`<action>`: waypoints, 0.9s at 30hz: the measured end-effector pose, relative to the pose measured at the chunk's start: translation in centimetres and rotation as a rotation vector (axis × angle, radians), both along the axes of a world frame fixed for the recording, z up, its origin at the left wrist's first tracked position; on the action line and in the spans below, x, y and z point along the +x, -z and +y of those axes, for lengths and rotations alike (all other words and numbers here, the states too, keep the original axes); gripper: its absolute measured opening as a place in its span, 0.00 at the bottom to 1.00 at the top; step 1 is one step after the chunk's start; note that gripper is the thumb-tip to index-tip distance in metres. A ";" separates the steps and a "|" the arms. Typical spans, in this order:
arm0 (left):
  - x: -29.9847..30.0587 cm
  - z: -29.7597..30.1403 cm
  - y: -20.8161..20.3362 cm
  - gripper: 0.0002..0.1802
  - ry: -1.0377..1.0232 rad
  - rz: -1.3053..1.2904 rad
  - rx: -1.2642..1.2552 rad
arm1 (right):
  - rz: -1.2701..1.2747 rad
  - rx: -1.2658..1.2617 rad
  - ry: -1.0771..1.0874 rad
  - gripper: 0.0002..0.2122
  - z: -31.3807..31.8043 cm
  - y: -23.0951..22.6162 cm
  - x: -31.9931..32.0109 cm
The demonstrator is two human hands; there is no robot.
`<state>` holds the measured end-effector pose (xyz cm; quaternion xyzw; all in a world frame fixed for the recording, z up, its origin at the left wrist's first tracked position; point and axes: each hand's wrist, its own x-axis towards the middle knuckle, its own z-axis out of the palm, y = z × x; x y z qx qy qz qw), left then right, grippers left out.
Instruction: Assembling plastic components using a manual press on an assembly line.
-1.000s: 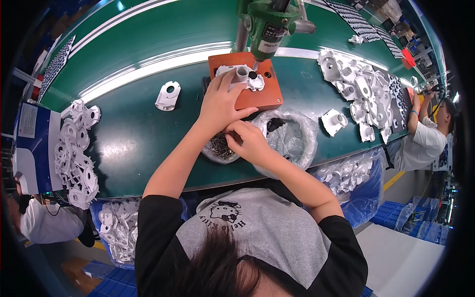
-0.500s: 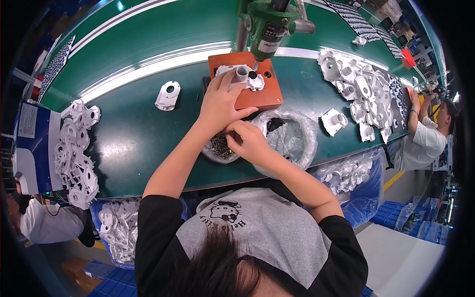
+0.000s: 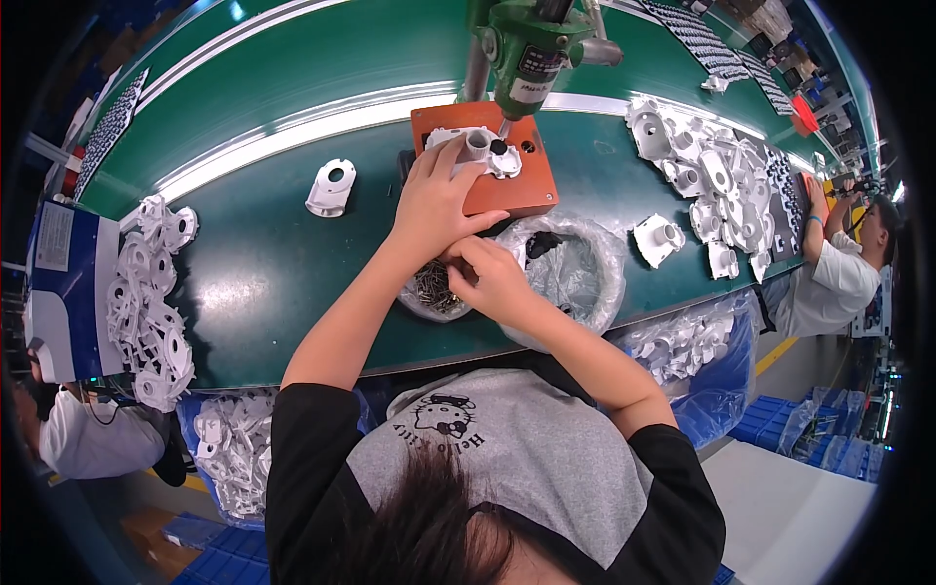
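My left hand [image 3: 437, 200] lies over the near left side of a white plastic housing [image 3: 502, 164], fingers closed on it and thumb stretched to the right. The housing rests on an orange block [image 3: 525, 195], with a short round tube and a black round piece showing. Below my left hand, my right hand [image 3: 486, 276] is curled at a bowl of small metal screws [image 3: 436, 291], its fingertips drawn together. What those fingers hold, if anything, is hidden. A green press head [image 3: 531, 58] stands over the block, its thin tip [image 3: 505, 129] close to the housing.
A plastic-lined round container [image 3: 609, 292] with some black pieces stands right of my right hand. Single white housings [image 3: 331, 188] lie left and right [image 3: 659, 240]. Piles of white parts flank the bench [image 3: 151, 292], [image 3: 717, 175]. A co-worker [image 3: 843, 263] sits at far right.
My hands stay where they were. On the green belt at the far right, a small white part has shifted slightly to the right and nearer.
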<state>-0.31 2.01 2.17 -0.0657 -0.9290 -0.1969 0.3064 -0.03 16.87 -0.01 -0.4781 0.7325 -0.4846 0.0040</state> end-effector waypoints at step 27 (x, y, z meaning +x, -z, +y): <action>0.0 -0.3 0.3 0.32 -0.012 -0.021 -0.015 | -0.193 -0.007 -0.011 0.04 2.8 -4.8 -3.0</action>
